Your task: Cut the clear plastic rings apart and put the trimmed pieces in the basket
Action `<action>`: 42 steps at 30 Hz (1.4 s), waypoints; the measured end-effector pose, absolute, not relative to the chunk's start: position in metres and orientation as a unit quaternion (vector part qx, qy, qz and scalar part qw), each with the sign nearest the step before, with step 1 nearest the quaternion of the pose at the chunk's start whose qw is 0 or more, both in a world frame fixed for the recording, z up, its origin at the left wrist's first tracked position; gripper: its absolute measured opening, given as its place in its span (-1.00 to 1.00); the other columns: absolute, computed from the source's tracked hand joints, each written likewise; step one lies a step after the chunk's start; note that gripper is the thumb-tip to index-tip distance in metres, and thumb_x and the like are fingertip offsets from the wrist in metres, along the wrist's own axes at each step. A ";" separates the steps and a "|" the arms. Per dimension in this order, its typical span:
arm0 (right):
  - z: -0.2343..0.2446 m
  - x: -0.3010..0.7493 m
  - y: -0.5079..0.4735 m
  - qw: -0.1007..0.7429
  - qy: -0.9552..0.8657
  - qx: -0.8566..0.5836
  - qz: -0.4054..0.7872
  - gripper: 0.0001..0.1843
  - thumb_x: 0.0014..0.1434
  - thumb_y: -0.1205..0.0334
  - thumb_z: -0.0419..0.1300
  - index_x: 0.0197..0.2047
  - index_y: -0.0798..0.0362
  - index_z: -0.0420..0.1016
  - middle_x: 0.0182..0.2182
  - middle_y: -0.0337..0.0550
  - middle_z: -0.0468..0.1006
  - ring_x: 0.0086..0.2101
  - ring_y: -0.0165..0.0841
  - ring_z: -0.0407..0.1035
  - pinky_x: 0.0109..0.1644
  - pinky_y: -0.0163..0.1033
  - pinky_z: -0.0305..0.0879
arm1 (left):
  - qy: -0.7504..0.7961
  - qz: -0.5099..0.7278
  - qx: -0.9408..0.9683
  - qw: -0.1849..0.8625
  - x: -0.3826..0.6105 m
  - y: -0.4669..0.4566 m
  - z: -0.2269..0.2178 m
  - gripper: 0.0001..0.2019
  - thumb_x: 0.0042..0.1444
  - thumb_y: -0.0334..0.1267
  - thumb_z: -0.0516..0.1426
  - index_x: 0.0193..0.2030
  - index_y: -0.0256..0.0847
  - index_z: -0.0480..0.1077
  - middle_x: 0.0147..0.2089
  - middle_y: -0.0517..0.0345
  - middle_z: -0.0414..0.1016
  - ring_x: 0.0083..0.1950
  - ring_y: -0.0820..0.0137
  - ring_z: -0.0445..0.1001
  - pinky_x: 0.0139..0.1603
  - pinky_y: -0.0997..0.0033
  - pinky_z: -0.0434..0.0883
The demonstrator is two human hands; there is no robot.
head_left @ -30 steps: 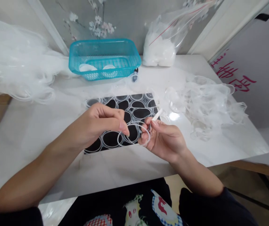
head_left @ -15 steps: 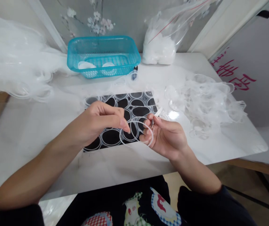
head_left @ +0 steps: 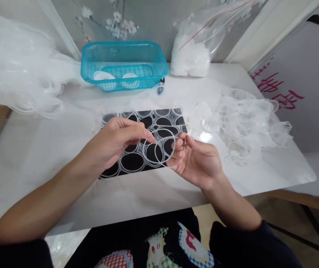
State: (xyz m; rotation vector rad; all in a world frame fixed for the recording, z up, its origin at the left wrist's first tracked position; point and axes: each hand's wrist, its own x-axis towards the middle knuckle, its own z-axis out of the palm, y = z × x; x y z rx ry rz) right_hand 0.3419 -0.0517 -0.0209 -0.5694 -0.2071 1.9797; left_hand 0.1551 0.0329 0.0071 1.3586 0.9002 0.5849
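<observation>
Blossom-print wall (head_left: 148,22) behind tbl (head_left: 273,171), gray bd (head_left: 301,149) w/ red writing (head_left: 271,83) at R

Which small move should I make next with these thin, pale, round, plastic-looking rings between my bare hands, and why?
Probably ease your left hand slightly away from your right hand: the rings cross and overlap between them, so a little spread might show more clearly which ring each hand has.

Left grip (head_left: 120,140) pinched; right grip (head_left: 197,160) pinched, palm-up; forearms (head_left: 61,191) slanting inward.
</observation>
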 end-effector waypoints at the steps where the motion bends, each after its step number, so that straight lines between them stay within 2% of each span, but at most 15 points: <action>1: -0.022 0.343 -0.050 0.524 -0.088 -0.258 0.807 -0.98 0.10 0.25 0.26 -0.35 -0.04 0.53 -0.41 -0.37 0.59 -0.49 -0.55 0.45 -0.36 -0.42 0.41 | 0.395 0.263 0.604 0.640 0.155 0.033 0.008 -0.84 -0.03 -0.27 0.19 -0.56 -0.09 0.58 -0.60 0.24 0.29 -0.47 0.53 0.22 -0.49 0.52 0.18; 6: -0.029 0.350 -0.037 0.602 -0.080 -0.356 0.710 -0.93 0.16 0.26 0.19 -0.35 -0.04 0.50 -0.35 -0.35 0.57 -0.48 -0.55 0.40 -0.36 -0.41 0.37 | 0.393 0.272 0.669 0.569 0.155 0.030 0.014 -0.87 -0.01 -0.23 0.21 -0.50 -0.10 0.58 -0.61 0.27 0.29 -0.49 0.53 0.23 -0.48 0.50 0.18; 12: -0.028 0.356 -0.025 0.704 -0.091 -0.351 0.611 -0.94 0.12 0.30 0.18 -0.37 -0.02 0.48 -0.39 -0.30 0.53 -0.41 -0.54 0.42 -0.27 -0.40 0.37 | 0.415 0.203 0.815 0.350 0.183 0.046 0.013 -0.84 0.00 -0.25 0.17 -0.51 -0.20 0.54 -0.51 0.21 0.38 -0.51 0.52 0.22 -0.47 0.41 0.14; 15: -0.021 0.365 -0.026 0.777 -0.138 -0.364 0.495 -0.96 0.11 0.26 0.20 -0.37 -0.04 0.48 -0.34 -0.29 0.54 -0.38 -0.51 0.44 -0.21 -0.36 0.39 | 0.364 0.158 0.871 0.290 0.226 0.071 0.009 -0.81 0.00 -0.25 0.13 -0.46 -0.24 0.56 -0.49 0.15 0.44 -0.47 0.47 0.29 -0.39 0.37 0.18; 19: -0.011 0.398 -0.031 0.873 -0.204 -0.361 0.256 -0.90 0.18 0.19 0.15 -0.34 -0.13 0.49 -0.24 -0.35 0.55 -0.31 -0.50 0.47 -0.22 -0.34 0.39 | 0.226 0.163 0.926 0.255 0.304 0.101 0.013 -0.78 0.02 -0.28 0.10 -0.36 -0.29 0.58 -0.41 0.08 0.52 -0.40 0.44 0.37 -0.34 0.37 0.22; 22: -0.008 0.426 -0.033 0.909 -0.208 -0.339 0.123 -0.86 0.19 0.23 0.15 -0.34 -0.17 0.52 -0.26 -0.38 0.55 -0.32 -0.51 0.47 -0.26 -0.38 0.39 | 0.168 0.171 0.948 0.209 0.351 0.112 0.014 -0.71 0.07 -0.25 0.05 -0.21 -0.24 0.58 -0.35 0.20 0.53 -0.33 0.48 0.42 -0.33 0.45 0.24; 24: -0.009 0.438 -0.031 0.916 -0.187 -0.333 0.120 -0.88 0.15 0.27 0.20 -0.37 -0.13 0.54 -0.29 -0.37 0.56 -0.34 -0.53 0.47 -0.27 -0.42 0.38 | 0.158 0.157 0.959 0.177 0.363 0.114 0.010 -0.62 0.14 -0.22 -0.05 -0.07 -0.20 0.54 -0.29 0.31 0.53 -0.24 0.48 0.46 -0.30 0.49 0.23; 26: -0.013 0.442 -0.026 0.905 -0.165 -0.351 0.174 -0.95 0.09 0.28 0.27 -0.40 -0.06 0.55 -0.34 -0.35 0.57 -0.37 -0.55 0.46 -0.29 -0.44 0.37 | 0.157 0.140 0.966 0.153 0.355 0.116 0.002 -0.61 0.15 -0.19 -0.04 0.00 -0.20 0.49 -0.18 0.28 0.55 -0.15 0.43 0.49 -0.24 0.48 0.25; 28: -0.019 0.439 -0.021 0.875 -0.154 -0.384 0.253 -0.98 0.03 0.26 0.32 -0.39 -0.02 0.56 -0.40 -0.33 0.57 -0.40 -0.54 0.45 -0.28 -0.42 0.37 | 0.173 0.128 0.966 0.145 0.330 0.116 -0.007 -0.65 0.12 -0.17 0.10 0.01 -0.23 0.48 -0.10 0.08 0.56 -0.11 0.35 0.49 -0.17 0.42 0.30; 29: -0.022 0.435 -0.018 0.853 -0.160 -0.403 0.291 -0.94 0.01 0.25 0.34 -0.38 0.00 0.56 -0.42 -0.32 0.57 -0.41 -0.53 0.45 -0.26 -0.40 0.38 | 0.196 0.123 0.961 0.150 0.312 0.115 -0.011 -0.65 0.14 -0.17 0.11 0.03 -0.23 0.48 -0.10 0.01 0.56 -0.11 0.31 0.48 -0.14 0.38 0.31; 32: -0.034 0.420 -0.008 0.772 -0.243 -0.448 0.380 -0.85 -0.02 0.19 0.38 -0.34 0.03 0.59 -0.43 -0.26 0.60 -0.42 -0.49 0.46 -0.21 -0.32 0.38 | 0.287 0.090 0.938 0.173 0.251 0.107 -0.020 -0.65 0.23 -0.12 0.04 0.01 -0.25 0.49 -0.21 -0.02 0.52 -0.19 0.27 0.46 -0.16 0.30 0.32; 35: -0.046 0.404 0.003 0.657 -0.371 -0.471 0.456 -0.80 0.00 0.13 0.37 -0.33 0.07 0.61 -0.45 -0.22 0.60 -0.41 -0.43 0.45 -0.20 -0.27 0.36 | 0.332 0.077 0.929 0.141 0.198 0.088 -0.026 -0.60 0.28 -0.08 0.00 0.03 -0.31 0.48 -0.17 -0.08 0.46 -0.16 0.24 0.43 -0.11 0.26 0.31; 38: -0.056 0.395 0.016 0.551 -0.478 -0.504 0.462 -0.77 0.03 0.10 0.33 -0.35 0.11 0.61 -0.49 -0.20 0.57 -0.44 -0.41 0.41 -0.28 -0.27 0.32 | 0.317 0.047 0.943 0.091 0.172 0.065 -0.035 -0.60 0.30 -0.05 0.00 0.10 -0.21 0.44 -0.17 -0.02 0.44 -0.17 0.27 0.40 -0.12 0.27 0.30; 42: -0.072 0.387 0.032 0.474 -0.548 -0.531 0.439 -0.69 0.05 0.03 0.28 -0.31 0.14 0.60 -0.50 -0.17 0.57 -0.46 -0.39 0.40 -0.34 -0.27 0.31 | 0.301 0.016 0.952 0.044 0.169 0.046 -0.054 -0.62 0.30 -0.04 0.01 0.09 -0.16 0.45 -0.16 0.00 0.42 -0.16 0.26 0.38 -0.14 0.27 0.28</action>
